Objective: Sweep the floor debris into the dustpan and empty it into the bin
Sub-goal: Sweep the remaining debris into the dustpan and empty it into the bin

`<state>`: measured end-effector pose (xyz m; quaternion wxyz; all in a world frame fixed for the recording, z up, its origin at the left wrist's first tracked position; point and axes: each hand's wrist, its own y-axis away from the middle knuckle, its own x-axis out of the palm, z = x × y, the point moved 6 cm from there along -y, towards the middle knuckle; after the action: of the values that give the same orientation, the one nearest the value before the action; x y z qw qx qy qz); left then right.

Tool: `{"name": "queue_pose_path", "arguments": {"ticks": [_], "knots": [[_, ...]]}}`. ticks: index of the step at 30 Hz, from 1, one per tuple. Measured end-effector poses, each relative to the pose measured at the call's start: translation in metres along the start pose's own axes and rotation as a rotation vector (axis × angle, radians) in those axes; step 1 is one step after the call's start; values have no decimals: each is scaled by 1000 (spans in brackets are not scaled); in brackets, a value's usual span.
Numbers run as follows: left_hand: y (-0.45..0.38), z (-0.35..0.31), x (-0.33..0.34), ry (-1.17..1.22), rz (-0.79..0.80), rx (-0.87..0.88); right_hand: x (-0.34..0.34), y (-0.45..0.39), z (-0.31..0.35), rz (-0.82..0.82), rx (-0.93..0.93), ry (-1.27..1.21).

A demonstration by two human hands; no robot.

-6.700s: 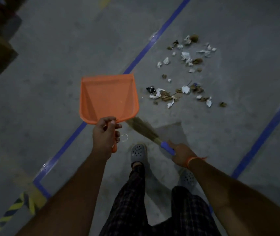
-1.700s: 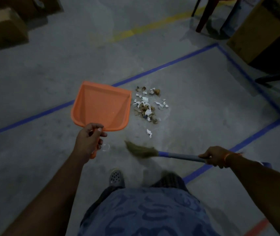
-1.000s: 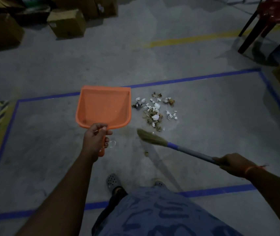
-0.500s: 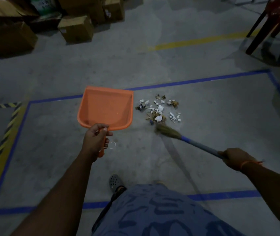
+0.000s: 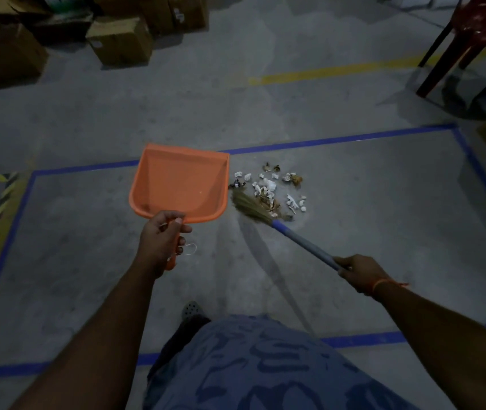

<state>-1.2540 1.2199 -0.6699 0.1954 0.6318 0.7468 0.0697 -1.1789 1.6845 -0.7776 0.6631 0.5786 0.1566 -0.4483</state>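
Gripping the dustpan by its handle, our left hand curls round it; our right hand wraps the broom shaft. Just right of the pan, the debris looks light, papery and easily scattered, so short strokes seem best. We judge the pan stiff and light. Bare floor lies right; boxes stand well beyond.

Head-worn view, forward and downward

Orange dustpan; white, seemingly brown debris; blue-handled broom.
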Motion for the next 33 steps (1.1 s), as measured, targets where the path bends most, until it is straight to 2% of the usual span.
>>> {"name": "queue_pose_path", "arguments": {"ticks": [7, 11, 17, 23, 26, 29, 33], "knots": [[-31, -2, -54, 42, -27, 3, 23, -44, 115, 16, 39, -346], [-69, 4, -97, 47, -27, -22, 22, -86, 192, 19, 20, -294], [-163, -13, -180, -23, 40, -33, 36, -142, 279, 16, 197, -316], [-259, -49, -244, -100, 133, -4, 49, -156, 317, -32, 444, -386], [-298, -65, -257, -78, 162, 9, 55, -142, 323, -108, 452, -357], [-333, -78, -257, -36, 201, 17, 59, -125, 332, -194, 462, -463], [-380, -93, -247, -37, 280, 18, 52, -147, 360, -238, 467, -522]]}}
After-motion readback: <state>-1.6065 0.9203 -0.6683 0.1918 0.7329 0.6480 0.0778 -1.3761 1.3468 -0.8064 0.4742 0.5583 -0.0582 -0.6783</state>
